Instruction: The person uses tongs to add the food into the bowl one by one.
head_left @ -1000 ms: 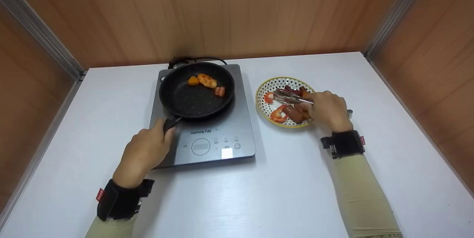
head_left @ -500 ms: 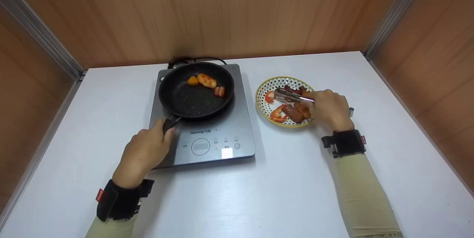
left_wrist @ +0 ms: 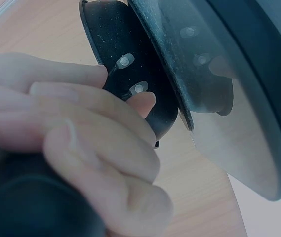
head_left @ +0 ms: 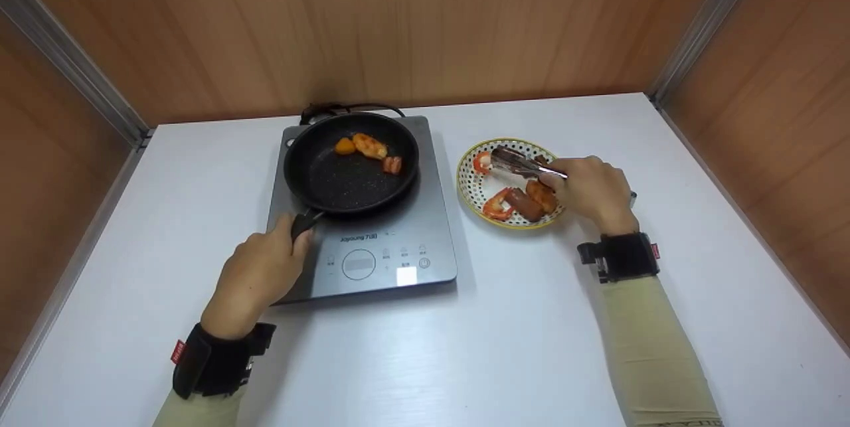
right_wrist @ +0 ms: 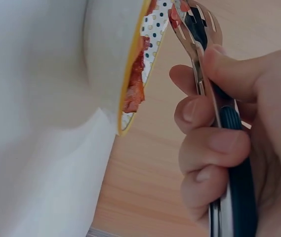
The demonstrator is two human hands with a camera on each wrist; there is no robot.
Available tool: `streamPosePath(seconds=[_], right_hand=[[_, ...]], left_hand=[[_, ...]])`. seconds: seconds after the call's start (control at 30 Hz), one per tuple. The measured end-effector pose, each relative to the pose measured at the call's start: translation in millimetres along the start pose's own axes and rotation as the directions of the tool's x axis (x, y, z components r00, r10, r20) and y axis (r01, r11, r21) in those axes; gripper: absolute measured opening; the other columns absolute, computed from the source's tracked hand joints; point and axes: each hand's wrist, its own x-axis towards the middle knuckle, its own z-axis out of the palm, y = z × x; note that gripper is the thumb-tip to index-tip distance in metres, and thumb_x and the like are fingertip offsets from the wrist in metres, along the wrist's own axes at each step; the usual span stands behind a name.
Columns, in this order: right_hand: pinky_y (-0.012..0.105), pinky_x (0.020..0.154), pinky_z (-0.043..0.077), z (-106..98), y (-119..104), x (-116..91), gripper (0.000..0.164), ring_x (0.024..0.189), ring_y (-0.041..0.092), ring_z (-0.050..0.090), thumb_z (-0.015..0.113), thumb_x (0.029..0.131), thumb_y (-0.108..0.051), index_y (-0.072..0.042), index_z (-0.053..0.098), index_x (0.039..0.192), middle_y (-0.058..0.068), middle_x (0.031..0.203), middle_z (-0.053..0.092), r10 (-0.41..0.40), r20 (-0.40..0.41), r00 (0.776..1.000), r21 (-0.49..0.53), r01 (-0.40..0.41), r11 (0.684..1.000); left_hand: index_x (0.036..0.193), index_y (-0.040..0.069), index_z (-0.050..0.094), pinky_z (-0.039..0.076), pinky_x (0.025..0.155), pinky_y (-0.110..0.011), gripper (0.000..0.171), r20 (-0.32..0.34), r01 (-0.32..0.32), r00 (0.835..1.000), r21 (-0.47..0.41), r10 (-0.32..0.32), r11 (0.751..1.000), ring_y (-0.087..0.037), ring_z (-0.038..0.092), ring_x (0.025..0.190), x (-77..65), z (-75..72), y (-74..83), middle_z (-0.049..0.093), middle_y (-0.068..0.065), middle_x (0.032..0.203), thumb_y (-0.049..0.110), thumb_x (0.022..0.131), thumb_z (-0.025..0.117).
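Note:
My left hand (head_left: 257, 274) grips the black handle (head_left: 304, 224) of a frying pan (head_left: 339, 184). Three pieces of food lie in the pan: an orange lump (head_left: 344, 146), a browned yellowish piece (head_left: 370, 146) and a scored sausage piece (head_left: 392, 165). My right hand (head_left: 593, 193) holds metal tongs (head_left: 514, 163) over a dotted plate with a yellow rim (head_left: 464, 201). In the right wrist view, thumb and fingers wrap the tongs (right_wrist: 218, 111), and something reddish shows at their tips. On the plate are shrimp (head_left: 497, 204), a brown sausage piece (head_left: 524, 204) and a browned piece (head_left: 542, 195).
Under the pan is a grey induction cooker (head_left: 398, 234) with a touch panel, its black cable (head_left: 368, 105) behind. They stand on a white table (head_left: 398, 360), enclosed by wood-grain panels (head_left: 425, 28) at the back and sides.
The tongs and my right hand have shifted slightly up and away over the plate, baring more of the browned piece. My left hand and the pan stay put.

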Motion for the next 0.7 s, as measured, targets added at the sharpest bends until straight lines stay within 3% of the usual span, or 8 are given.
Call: streamPosePath(seconds=[0.27, 0.5, 0.7], right_hand=[[0.060, 0.078, 0.051, -11, -12, -4, 0.041, 0.098, 0.042, 0.066, 0.061, 0.108, -0.041, -0.014, 0.071, 0.137, 0.020, 0.116, 0.073, 0.038, -0.012, 0.999, 0.044, -0.037, 0.998], [0.045, 0.062, 0.043, -20, -28, -7, 0.039, 0.083, 0.035, 0.059, 0.061, 0.109, -0.040, -0.012, 0.072, 0.134, 0.016, 0.100, 0.071, 0.063, -0.086, 0.994, 0.086, -0.055, 0.995], [0.046, 0.062, 0.042, -25, -51, -13, 0.037, 0.083, 0.034, 0.060, 0.062, 0.108, -0.040, -0.014, 0.074, 0.132, 0.014, 0.099, 0.072, 0.049, -0.137, 0.989, 0.111, -0.033, 0.993]], left_hand=[[0.110, 0.002, 0.053, 0.040, 0.050, -0.037, 0.029, -0.011, 0.001, 1.000, -0.001, -0.001, 1.000, -0.027, 0.056, 0.058, -1.1, 0.5, -0.6, 0.060, -0.012, 0.069, 0.030, 0.114, 0.048], [0.111, 0.004, 0.052, 0.040, 0.052, -0.038, 0.029, 0.000, 0.018, 1.000, 0.004, -0.018, 1.000, -0.027, 0.056, 0.061, -1.4, -0.1, -1.1, 0.059, -0.012, 0.070, 0.032, 0.114, 0.047], [0.109, 0.004, 0.051, 0.039, 0.052, -0.038, 0.028, 0.006, 0.013, 1.000, 0.006, -0.013, 1.000, -0.028, 0.055, 0.062, 0.4, -1.1, 0.6, 0.057, -0.011, 0.070, 0.031, 0.114, 0.047]])
